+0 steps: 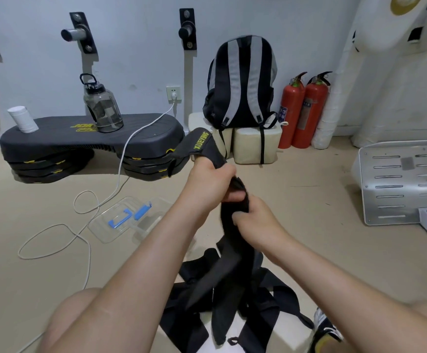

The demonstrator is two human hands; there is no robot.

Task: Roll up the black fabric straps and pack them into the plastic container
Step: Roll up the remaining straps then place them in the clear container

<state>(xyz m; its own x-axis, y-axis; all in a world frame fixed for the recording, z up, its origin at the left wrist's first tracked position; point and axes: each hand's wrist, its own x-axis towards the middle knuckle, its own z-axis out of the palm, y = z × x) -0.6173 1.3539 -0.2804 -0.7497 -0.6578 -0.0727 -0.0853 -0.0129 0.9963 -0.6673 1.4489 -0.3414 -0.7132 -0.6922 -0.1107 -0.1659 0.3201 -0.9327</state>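
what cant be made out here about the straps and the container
Head view:
- the held strap: its middle is hidden inside the left hand and right hand; any roll is unseen.
- the strap pile: cut off by the bottom edge.
- the plastic container: near corner behind the left forearm.

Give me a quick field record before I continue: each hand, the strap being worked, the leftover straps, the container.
left hand: grips the black fabric strap with yellow lettering near its upper end
right hand: grips the same strap lower down
strap state: unrolled, hanging down
leftover: pile of loose black fabric straps between the knees
container: clear plastic container with blue clips on the floor, left of the hands; no strap seen inside
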